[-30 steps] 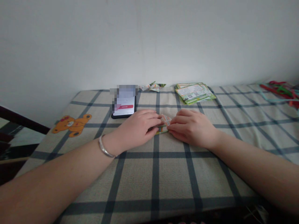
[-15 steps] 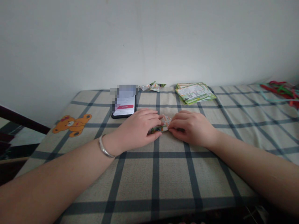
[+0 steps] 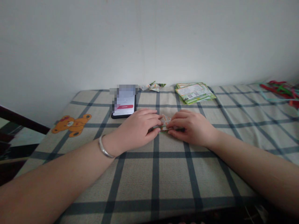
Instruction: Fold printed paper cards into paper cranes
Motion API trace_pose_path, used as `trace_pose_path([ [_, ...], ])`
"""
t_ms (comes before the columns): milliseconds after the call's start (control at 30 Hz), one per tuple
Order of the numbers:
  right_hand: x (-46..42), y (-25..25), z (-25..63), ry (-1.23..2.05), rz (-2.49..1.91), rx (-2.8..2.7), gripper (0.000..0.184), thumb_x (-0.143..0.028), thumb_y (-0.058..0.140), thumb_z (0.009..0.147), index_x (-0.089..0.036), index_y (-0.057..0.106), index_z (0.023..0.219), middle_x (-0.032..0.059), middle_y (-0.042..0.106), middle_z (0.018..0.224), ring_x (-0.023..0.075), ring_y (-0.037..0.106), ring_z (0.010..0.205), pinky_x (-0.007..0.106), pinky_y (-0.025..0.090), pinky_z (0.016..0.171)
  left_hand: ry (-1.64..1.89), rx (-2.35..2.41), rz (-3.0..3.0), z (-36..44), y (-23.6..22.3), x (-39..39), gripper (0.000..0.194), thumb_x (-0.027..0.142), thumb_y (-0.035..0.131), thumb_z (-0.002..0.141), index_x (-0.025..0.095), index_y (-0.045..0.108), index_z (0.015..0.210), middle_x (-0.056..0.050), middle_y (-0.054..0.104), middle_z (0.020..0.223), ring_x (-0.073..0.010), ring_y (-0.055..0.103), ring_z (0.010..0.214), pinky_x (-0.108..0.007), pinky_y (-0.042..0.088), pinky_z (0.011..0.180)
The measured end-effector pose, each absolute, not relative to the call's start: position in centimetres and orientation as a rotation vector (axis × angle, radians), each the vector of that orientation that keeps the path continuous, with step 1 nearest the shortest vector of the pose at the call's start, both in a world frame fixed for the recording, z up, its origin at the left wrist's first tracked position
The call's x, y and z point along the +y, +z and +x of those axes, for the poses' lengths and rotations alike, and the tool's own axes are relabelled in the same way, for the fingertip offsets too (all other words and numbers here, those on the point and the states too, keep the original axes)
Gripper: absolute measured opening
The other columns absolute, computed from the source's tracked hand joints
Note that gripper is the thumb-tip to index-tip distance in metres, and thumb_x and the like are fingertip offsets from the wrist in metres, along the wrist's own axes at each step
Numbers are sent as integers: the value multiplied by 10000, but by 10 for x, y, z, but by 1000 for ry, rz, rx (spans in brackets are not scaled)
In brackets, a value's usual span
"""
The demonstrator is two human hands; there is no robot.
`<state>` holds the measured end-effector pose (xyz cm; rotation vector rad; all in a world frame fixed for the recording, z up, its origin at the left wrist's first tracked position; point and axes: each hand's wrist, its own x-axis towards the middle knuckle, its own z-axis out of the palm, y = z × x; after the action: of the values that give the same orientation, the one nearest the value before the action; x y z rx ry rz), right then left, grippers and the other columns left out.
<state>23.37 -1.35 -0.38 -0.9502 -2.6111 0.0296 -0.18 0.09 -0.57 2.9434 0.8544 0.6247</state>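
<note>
Your left hand (image 3: 141, 127) has brought its thumb up toward its fingers since half a second ago, and less of the coloured front of the folded paper (image 3: 166, 119) now shows, while your forearms have hardly shifted. Nearest you, the checked tablecloth (image 3: 135, 180) spreads under both arms, and a silver bangle (image 3: 105, 148) circles your left wrist. Your left thumb and fingers are nearly together, pinching the paper's left end. Your right hand (image 3: 191, 128) has the right end between fingertips and thumb, with a narrow gap behind the tips; how firmly either hand presses, you cannot tell from this view. The paper lies low on the cloth between your hands, its printed peak standing up and its ends hidden by your fingers. Off to the left is an orange bear figure (image 3: 71, 125). Beyond your left hand a phone (image 3: 125, 107) lies screen up, its top blurred out. Farther back, near the wall (image 3: 149, 40), sit a crumpled-looking folded piece (image 3: 153, 86), a stack of green-edged printed sheets (image 3: 196, 93) and, far right, a red and green tangle (image 3: 280, 88).
</note>
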Motion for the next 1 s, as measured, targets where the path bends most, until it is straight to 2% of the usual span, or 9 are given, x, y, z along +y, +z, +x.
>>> trace_pose_path([
  [100,-13,-4,234,-25,-939,-2624,221,-359,586,904,-209,725,988,41,684,922,200,591,870,322,439,779,614,872,2964,-2,-6,1,220,231,516,921,175,689,1045,-33,676,1213,-233,550,1214,-454,420,1080],
  [300,-13,-5,232,-94,-960,-2632,218,-285,534,936,-202,733,970,54,685,910,193,589,850,315,435,761,661,840,2988,-2,-8,2,222,211,504,929,172,702,1021,-41,678,1178,-218,554,1177,-422,424,1065],
  [467,-13,-3,228,-85,-1018,-2614,216,-247,524,931,-186,729,905,54,677,875,189,589,822,310,429,737,603,911,3001,-1,-5,-1,210,222,515,914,160,701,990,-72,661,1012,-225,574,1044,-416,470,965],
  [633,-11,-5,226,-23,-1093,-2572,229,-253,518,932,-164,723,880,61,680,858,182,597,816,298,420,722,585,925,3030,2,-2,-2,214,231,496,928,147,691,900,-72,664,931,-220,588,988,-406,474,939],
  [1000,-8,-7,223,-37,-1099,-2544,244,-264,507,937,-160,704,837,53,662,804,169,578,770,289,399,690,683,983,3032,3,-4,1,149,240,595,891,151,667,795,-61,691,850,-246,618,1030,-436,466,977],
])
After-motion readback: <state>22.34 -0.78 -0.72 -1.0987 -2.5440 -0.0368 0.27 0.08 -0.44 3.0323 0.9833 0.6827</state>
